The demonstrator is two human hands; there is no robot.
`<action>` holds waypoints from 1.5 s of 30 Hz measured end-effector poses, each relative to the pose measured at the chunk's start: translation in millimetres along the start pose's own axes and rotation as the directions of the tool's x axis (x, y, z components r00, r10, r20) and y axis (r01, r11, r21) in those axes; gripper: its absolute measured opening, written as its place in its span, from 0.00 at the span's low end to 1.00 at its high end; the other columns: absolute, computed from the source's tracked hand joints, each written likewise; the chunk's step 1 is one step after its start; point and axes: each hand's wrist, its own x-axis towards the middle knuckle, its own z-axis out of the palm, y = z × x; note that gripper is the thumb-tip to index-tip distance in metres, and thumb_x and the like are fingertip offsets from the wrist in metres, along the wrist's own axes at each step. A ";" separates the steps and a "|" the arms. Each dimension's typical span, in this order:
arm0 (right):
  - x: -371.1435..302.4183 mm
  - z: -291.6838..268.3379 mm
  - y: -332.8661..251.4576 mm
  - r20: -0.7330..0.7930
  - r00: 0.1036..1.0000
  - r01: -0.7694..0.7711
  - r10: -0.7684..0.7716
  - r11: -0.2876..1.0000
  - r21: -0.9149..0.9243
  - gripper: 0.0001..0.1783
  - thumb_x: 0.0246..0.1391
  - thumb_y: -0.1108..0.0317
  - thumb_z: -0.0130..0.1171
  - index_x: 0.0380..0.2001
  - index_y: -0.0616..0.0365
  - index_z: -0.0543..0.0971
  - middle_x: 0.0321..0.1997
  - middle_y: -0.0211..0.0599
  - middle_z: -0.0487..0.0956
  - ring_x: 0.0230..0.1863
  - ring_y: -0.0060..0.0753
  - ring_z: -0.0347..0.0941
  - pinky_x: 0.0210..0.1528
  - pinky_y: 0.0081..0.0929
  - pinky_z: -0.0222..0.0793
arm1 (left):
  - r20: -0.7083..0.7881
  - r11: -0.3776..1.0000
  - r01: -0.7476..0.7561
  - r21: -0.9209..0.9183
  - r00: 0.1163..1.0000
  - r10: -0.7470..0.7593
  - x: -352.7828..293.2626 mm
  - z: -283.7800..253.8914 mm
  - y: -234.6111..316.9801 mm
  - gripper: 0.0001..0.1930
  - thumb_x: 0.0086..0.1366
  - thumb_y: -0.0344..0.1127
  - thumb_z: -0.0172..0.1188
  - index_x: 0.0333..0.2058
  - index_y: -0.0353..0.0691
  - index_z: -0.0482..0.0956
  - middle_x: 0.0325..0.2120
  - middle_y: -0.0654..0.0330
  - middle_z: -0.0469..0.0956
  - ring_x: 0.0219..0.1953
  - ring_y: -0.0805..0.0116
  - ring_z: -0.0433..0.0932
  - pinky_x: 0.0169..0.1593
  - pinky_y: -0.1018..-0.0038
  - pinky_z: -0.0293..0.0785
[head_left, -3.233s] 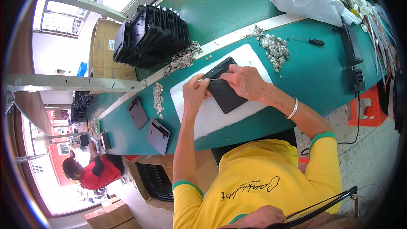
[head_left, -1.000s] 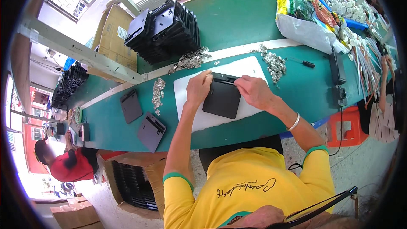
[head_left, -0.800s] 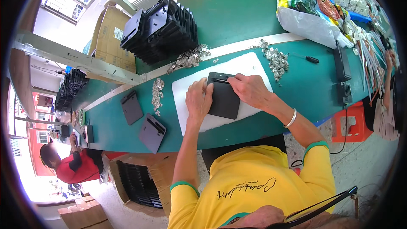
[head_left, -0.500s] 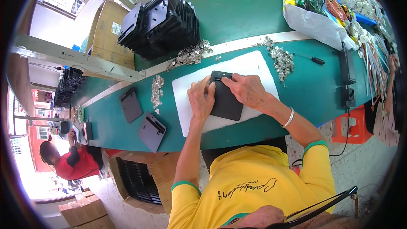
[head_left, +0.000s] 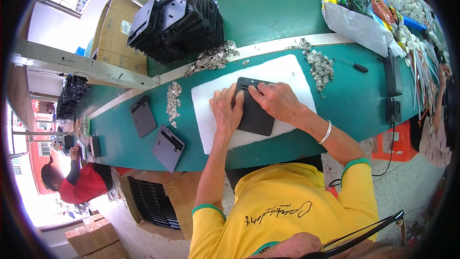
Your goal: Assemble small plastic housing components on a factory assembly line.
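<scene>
A flat dark grey plastic panel (head_left: 258, 115) with a slot near its far end lies on a white foam sheet (head_left: 203, 115). My left hand (head_left: 227, 108) is closed on the panel's left edge, the thumb along the top. My right hand (head_left: 278, 100) presses over the far part of the panel, its fingers bent together at the slot. Any small part under those fingertips is hidden. Two similar panels, one farther off (head_left: 143, 116) and one nearer (head_left: 168, 148), lie to the left of the sheet.
Small metal clips lie in heaps at the left (head_left: 173, 103), far left (head_left: 213, 58) and right (head_left: 320, 67). Black panels (head_left: 179, 24) stand stacked behind. A screwdriver (head_left: 360, 68) and plastic bag (head_left: 357, 24) are at right. A co-worker in red (head_left: 81, 184) sits at left, beside an open carton (head_left: 184, 194).
The whole view has shifted slightly. Both hands stay on the panel in nearly the same pose, with the right fingers still bent at its slot.
</scene>
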 end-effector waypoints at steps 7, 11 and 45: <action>15.4 -13.0 -7.5 0.153 0.968 0.231 -0.198 0.942 -0.243 0.15 0.45 0.70 0.58 0.38 0.64 0.79 0.26 0.29 0.74 0.23 0.23 0.75 0.23 0.21 0.71 | 0.017 0.994 -0.082 -0.066 0.996 0.084 1.8 -1.0 -4.3 0.16 0.60 0.37 0.61 0.44 0.37 0.77 0.26 0.60 0.71 0.33 0.59 0.68 0.39 0.62 0.59; 31.6 -19.1 -8.0 0.261 0.929 0.321 -0.261 0.921 -0.219 0.04 0.44 0.70 0.57 0.25 0.56 0.80 0.23 0.31 0.75 0.24 0.26 0.77 0.22 0.24 0.71 | 0.023 0.989 -0.106 -0.099 0.994 0.109 0.0 1.5 -8.8 0.16 0.56 0.30 0.61 0.45 0.36 0.77 0.27 0.59 0.72 0.34 0.60 0.68 0.40 0.64 0.59; -1.0 -51.5 1.0 0.311 0.801 -0.249 0.511 -0.189 0.950 0.21 0.57 0.61 0.61 0.52 0.58 0.76 0.40 0.22 0.78 0.19 0.04 0.56 0.18 0.09 0.45 | 0.497 -0.127 0.486 -0.865 0.864 -0.085 1.6 -30.7 44.5 0.22 0.66 0.43 0.59 0.54 0.35 0.73 0.40 0.63 0.79 0.40 0.75 0.78 0.50 0.75 0.76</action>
